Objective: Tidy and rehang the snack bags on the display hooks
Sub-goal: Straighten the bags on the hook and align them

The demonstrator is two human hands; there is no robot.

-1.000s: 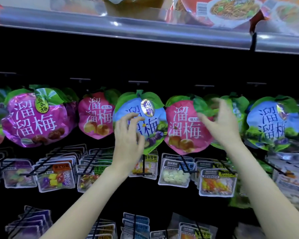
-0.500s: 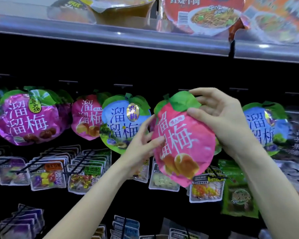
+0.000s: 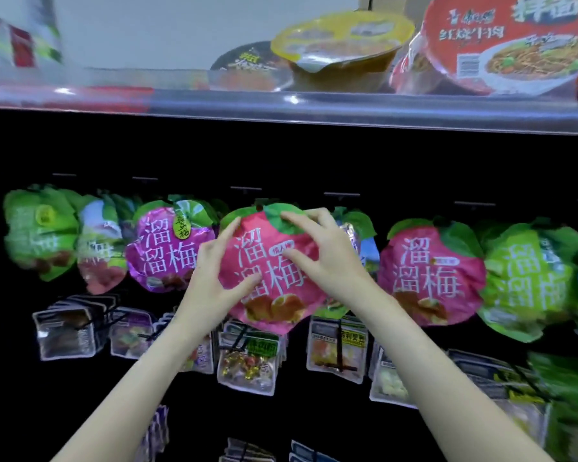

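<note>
Pink bag [image 3: 274,278] raised to hook row.

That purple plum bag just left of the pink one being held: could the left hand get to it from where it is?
Probably yes. The left hand grips the pink bag's left edge, right beside the purple bag, which hangs at the front of its hook with nothing before it. It would have to let go first.

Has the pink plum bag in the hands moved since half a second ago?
Yes. The pink plum bag went left, now between the purple bag and blue bag, covering most of the blue one.
</note>
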